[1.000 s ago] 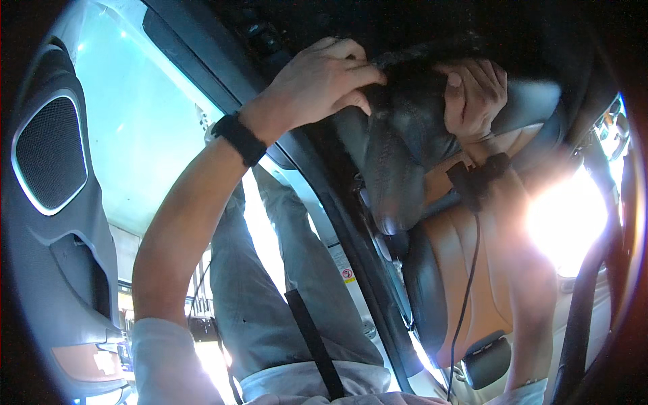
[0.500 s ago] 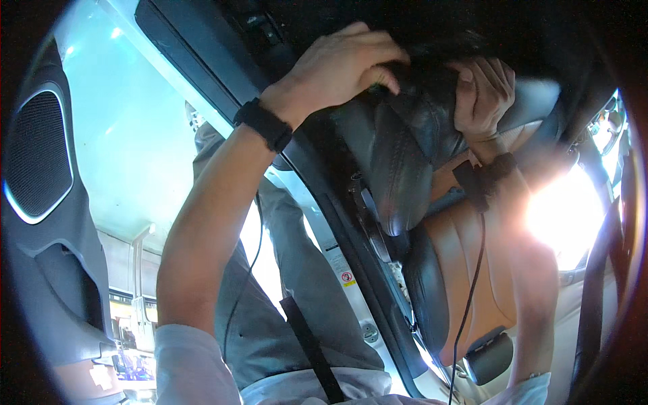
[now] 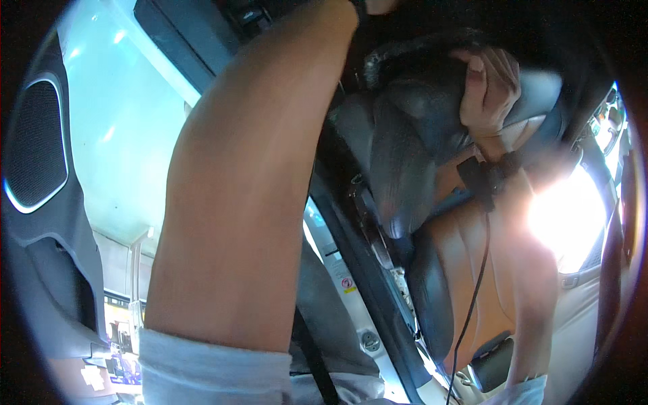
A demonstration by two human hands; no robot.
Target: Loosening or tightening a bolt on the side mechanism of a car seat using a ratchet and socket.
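My right hand (image 3: 491, 94) is raised beside a car seat, its fingers curled at the lower edge of a dark, fuzzy-edged piece (image 3: 422, 46). What lies inside those fingers is too dark to make out. A black band with a cable is on that wrist. My left forearm (image 3: 250, 182) stretches up across the view. Only a sliver of skin, apparently my left hand (image 3: 381, 5), shows at the top edge; its fingers are hidden. Below both hands is the black and tan leather seat (image 3: 472, 270), with a black padded bolster (image 3: 403, 162) at its side.
The black door sill (image 3: 364, 277) runs diagonally beside the seat. At far left stands a door panel with a speaker grille (image 3: 39, 145). A thin black cable (image 3: 476, 290) hangs from my right wrist. Bright light (image 3: 567, 216) glares at the right.
My left arm has reached further up, taking the hand almost out of view and bringing the forearm across the picture. My right hand has barely shifted.
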